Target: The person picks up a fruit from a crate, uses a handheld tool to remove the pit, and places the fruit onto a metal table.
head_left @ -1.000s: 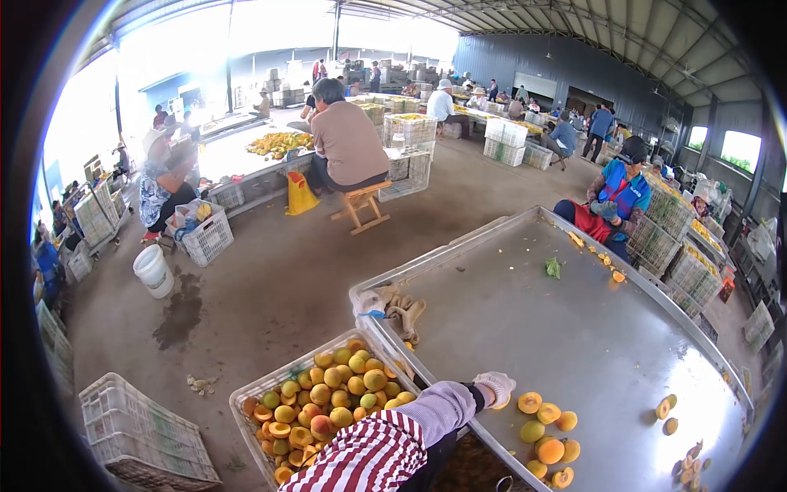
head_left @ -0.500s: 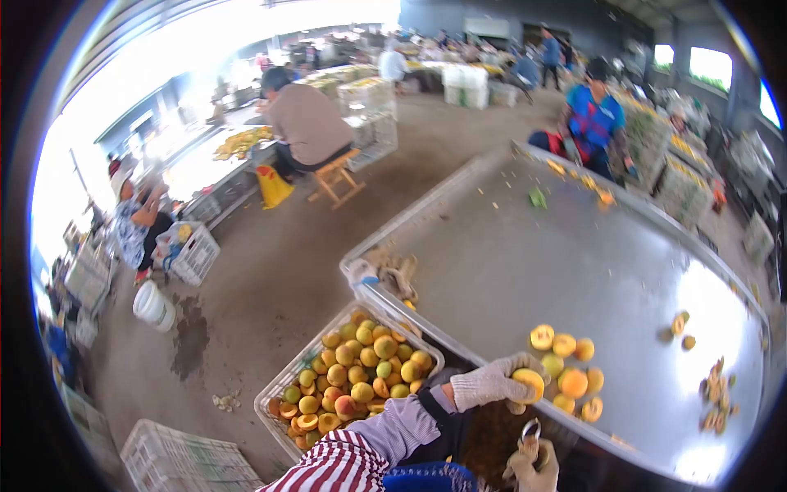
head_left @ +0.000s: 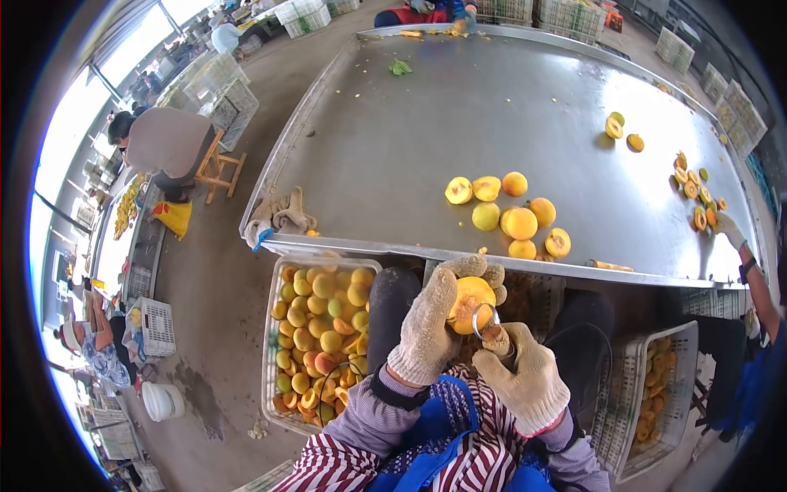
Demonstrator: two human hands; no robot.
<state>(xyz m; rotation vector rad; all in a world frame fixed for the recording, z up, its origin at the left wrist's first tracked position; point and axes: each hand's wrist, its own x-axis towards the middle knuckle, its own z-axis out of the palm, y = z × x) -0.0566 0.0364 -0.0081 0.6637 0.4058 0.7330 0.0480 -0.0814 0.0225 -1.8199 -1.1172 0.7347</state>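
My left hand [head_left: 425, 328], in a pale knit glove, holds a halved yellow peach [head_left: 469, 293] with its cut face turned toward me. In my gloved right hand [head_left: 529, 381] is a pitting tool [head_left: 497, 334] with a looped metal blade and a short handle. The loop lies against the lower part of the cut face. Just past my hands, several whole and halved peaches [head_left: 518, 223] sit on the near edge of the metal table [head_left: 393, 148]. To the left of my legs, a white crate [head_left: 269, 353] is heaped with peaches.
Used gloves [head_left: 287, 211] lie on the table's left corner. A wooden-handled tool [head_left: 611, 266] rests at the near edge. At right, another person's gloved hand [head_left: 728, 228] is beside cut fruit. A second crate [head_left: 611, 435] holds fruit pieces; a white bucket [head_left: 164, 402] stands left.
My view has tipped down and swung right. My left hand has brought the halved peach back from the table edge to in front of me, and the pitting tool now meets it.
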